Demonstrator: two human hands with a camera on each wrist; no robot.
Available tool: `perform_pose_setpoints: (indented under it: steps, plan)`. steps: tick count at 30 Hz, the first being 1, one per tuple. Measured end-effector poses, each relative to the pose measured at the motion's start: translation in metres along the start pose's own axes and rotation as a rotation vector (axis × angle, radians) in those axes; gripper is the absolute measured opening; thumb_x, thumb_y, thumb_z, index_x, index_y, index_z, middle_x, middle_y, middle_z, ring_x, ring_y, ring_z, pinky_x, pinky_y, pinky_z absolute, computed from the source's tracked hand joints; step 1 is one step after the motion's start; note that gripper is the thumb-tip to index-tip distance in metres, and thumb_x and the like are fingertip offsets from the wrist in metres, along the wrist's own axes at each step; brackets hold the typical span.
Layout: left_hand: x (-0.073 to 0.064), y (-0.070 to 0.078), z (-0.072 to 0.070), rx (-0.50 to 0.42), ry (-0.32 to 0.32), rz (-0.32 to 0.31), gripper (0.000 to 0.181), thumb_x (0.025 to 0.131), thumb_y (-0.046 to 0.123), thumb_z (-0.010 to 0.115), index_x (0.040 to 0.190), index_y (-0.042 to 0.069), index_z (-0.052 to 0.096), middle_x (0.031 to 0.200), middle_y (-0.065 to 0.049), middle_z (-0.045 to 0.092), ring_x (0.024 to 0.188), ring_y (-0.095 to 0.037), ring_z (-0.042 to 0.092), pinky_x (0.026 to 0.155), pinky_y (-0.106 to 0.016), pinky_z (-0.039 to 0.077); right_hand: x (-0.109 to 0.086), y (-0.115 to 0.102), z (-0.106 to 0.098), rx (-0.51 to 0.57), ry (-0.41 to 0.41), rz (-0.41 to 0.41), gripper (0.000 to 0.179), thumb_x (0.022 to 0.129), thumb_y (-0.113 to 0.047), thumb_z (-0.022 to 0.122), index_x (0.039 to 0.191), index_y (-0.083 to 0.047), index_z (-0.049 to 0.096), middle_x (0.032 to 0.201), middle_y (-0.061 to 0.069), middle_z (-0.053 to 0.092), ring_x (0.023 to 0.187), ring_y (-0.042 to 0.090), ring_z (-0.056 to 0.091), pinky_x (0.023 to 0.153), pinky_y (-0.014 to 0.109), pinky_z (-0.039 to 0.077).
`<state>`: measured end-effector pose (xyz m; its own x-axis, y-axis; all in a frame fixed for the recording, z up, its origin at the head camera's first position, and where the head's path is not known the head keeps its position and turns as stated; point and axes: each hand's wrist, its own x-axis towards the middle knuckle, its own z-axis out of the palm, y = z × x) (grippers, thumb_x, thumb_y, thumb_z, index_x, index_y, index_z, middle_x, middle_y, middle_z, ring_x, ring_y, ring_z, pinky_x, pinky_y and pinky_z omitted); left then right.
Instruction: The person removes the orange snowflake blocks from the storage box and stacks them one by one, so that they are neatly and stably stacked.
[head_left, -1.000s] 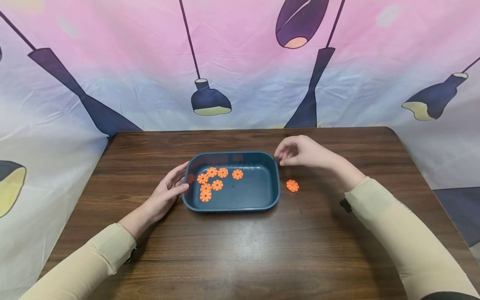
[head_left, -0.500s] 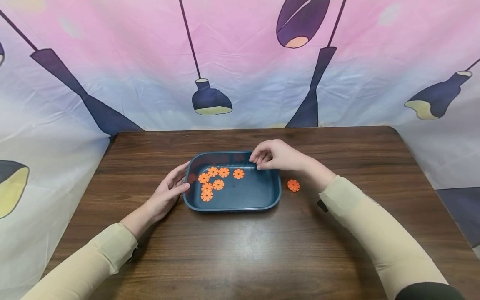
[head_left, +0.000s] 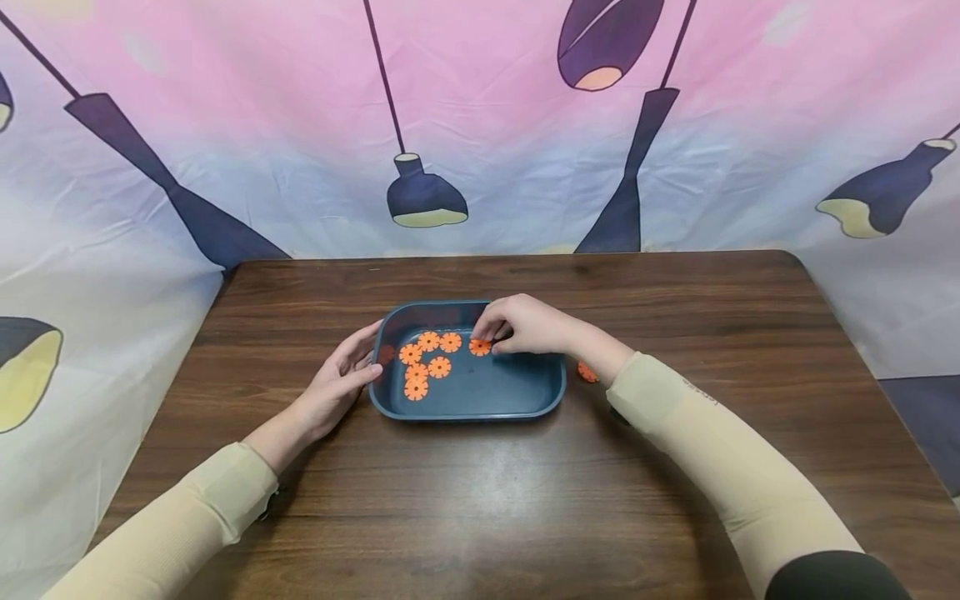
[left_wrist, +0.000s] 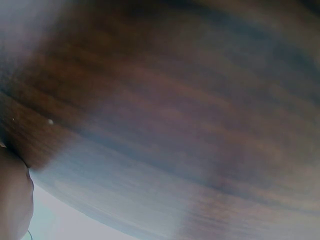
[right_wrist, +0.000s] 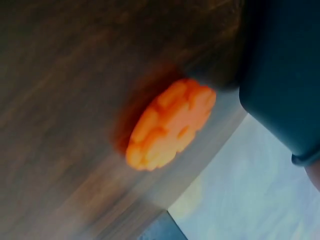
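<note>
A teal tray [head_left: 517, 392] stands on the table with several orange notched plastic discs [head_left: 416, 389] lying flat in its left half. My left hand [head_left: 337, 379] grips the tray's left end, thumb at the rim and fingers along the outer wall. Bent fingers of my right hand [head_left: 525, 323] reach over the far wall into the tray, at the rightmost orange disc [head_left: 480, 346]. A gap shows between thumb and index finger, with that disc's surface below. Outside the tray, another orange disc [right_wrist: 170, 125] lies on the wood, partly hidden by my right wrist in the head view.
The brown wooden table [head_left: 450, 517] extends around the tray. A printed cloth [head_left: 510, 192] with lamp drawings hangs behind its far edge. In the right wrist view the tray's outer wall [right_wrist: 285, 65] rises beside the loose disc. The left wrist view is mostly blurred wood.
My right hand has moved left and down, from beyond the tray's right end into the tray at the rightmost disc. My left hand has stayed on the tray, and the discs lie as before.
</note>
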<state>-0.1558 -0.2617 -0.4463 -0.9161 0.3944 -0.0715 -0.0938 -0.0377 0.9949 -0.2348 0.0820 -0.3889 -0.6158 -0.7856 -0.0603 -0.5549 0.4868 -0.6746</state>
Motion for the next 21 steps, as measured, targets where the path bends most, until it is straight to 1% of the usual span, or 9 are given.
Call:
perform_pose_setpoints:
  steps: [3,7,13,16,21]
  plan:
    - [0.0,0.0,0.0,-0.006,-0.002,-0.002,0.065,0.11,0.003,0.05,0.169,0.016,0.028,0.165,0.003,0.038,0.144,-0.003,0.046,0.113,-0.015,0.044,0.003,-0.001,0.002,-0.029,-0.019,-0.007,0.032,0.095,0.001,0.077,0.127,-0.003,0.076,0.125,0.012,0.074,0.114,0.025,0.072,0.099,0.031,0.061]
    - [0.0,0.001,0.0,-0.011,-0.003,0.0,0.064,0.11,0.002,0.05,0.169,0.016,0.028,0.161,0.007,0.042,0.143,-0.003,0.048,0.112,-0.016,0.045,0.007,-0.001,0.005,-0.057,-0.04,-0.006,0.036,0.096,0.002,0.076,0.131,-0.003,0.074,0.131,0.013,0.073,0.12,0.026,0.071,0.104,0.033,0.059]
    - [0.0,0.001,0.0,-0.005,0.003,0.006,0.064,0.109,0.0,0.049,0.168,0.015,0.029,0.16,0.007,0.043,0.141,-0.002,0.049,0.111,-0.015,0.046,0.013,0.003,0.009,-0.097,-0.074,-0.004,0.04,0.097,0.001,0.074,0.136,-0.005,0.072,0.136,0.012,0.071,0.123,0.025,0.069,0.106,0.034,0.057]
    - [0.0,0.0,0.0,-0.002,0.004,0.003,0.064,0.109,0.0,0.049,0.168,0.015,0.03,0.161,0.006,0.042,0.142,-0.002,0.049,0.111,-0.015,0.046,0.014,0.004,0.011,-0.097,-0.083,-0.004,0.04,0.097,0.001,0.074,0.136,-0.006,0.072,0.137,0.011,0.071,0.124,0.025,0.069,0.107,0.034,0.057]
    - [0.001,0.0,0.0,0.01,0.007,-0.004,0.065,0.109,0.001,0.051,0.168,0.017,0.03,0.161,0.005,0.042,0.142,0.0,0.048,0.111,-0.015,0.046,0.016,0.004,0.012,-0.068,-0.062,-0.018,0.038,0.097,0.003,0.072,0.135,-0.004,0.073,0.136,0.012,0.071,0.124,0.025,0.069,0.106,0.033,0.057]
